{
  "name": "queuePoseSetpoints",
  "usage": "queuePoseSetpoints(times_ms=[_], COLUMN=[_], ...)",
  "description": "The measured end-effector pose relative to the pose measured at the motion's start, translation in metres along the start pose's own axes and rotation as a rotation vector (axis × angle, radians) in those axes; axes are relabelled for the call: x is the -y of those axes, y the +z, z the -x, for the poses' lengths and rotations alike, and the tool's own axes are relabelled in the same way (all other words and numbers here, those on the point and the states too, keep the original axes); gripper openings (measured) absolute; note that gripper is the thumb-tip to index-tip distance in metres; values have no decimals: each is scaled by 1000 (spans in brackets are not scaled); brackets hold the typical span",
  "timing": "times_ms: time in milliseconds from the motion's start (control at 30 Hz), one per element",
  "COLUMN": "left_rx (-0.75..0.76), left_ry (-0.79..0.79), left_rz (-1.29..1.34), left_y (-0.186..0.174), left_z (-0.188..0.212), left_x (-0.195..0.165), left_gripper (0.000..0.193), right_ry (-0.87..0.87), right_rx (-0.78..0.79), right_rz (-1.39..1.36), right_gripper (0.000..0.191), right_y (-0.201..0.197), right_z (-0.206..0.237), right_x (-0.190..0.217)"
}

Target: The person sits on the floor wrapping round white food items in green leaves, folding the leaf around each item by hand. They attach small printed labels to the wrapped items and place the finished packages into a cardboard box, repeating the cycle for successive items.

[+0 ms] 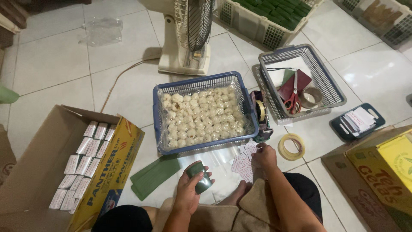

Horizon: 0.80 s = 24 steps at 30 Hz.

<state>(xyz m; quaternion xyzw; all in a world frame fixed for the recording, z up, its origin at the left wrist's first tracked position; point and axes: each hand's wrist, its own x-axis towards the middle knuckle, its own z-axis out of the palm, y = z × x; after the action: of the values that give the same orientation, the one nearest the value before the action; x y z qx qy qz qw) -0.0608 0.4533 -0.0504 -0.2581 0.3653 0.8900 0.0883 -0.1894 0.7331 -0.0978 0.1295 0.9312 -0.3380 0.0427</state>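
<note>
Fan (191, 32) top cut off; label slips (243, 165) perhaps too small

A floor of large pale glossy tiles (56, 64) with thin grey grout lines fills the view under even, soft light. A cream pedestal fan (189, 38) stands at the top centre, its brown cord (120, 77) curving left across the tiles. A crumpled clear plastic bag (101, 30) lies at the upper left, near dark wooden furniture (10, 17) in the corner.

Small white-and-red paper labels (243, 163) lay under the right fingers (259, 151), and white oblong packets (83, 165) filled a yellow-sided cardboard box (112, 172) left of the left fingers (189, 177).
</note>
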Motion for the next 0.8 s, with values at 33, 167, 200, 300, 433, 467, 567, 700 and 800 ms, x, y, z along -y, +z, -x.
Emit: queuePoseSetpoints(times_ms=[33,167,200,300,433,467,567,700,800], left_rx=[-1,21,12,-4,-25,-38,-23,-4,29], left_ry=[-5,-16,-20,-22,2,11,64,141,145], left_rz=[-1,11,3,-4,-21,-34,-71,-76,-64], left_y=[0,-1,0,1,2,1,-5,-12,-13], left_z=[0,0,0,1,1,0,-1,-3,-2], left_x=[0,1,1,2,3,3,2,-1,-3], left_gripper=[52,53,53,52,49,48,47,46,48], right_ry=[10,-26,-40,-83,-161,-87,17,-110,-195], right_rx=[15,-8,-17,-21,-220,-197,-138,22,307], right_rz=[-31,-34,-29,44,223,222,48,-528,-706], right_gripper=[53,45,39,29,19,18,18,20,11], right_y=[0,1,1,3,0,-3,-18,-38,-39], right_z=[-1,-5,-5,-2,6,7,14,52,95], right_x=[-2,-10,-11,-13,-5,-1,18,52,82])
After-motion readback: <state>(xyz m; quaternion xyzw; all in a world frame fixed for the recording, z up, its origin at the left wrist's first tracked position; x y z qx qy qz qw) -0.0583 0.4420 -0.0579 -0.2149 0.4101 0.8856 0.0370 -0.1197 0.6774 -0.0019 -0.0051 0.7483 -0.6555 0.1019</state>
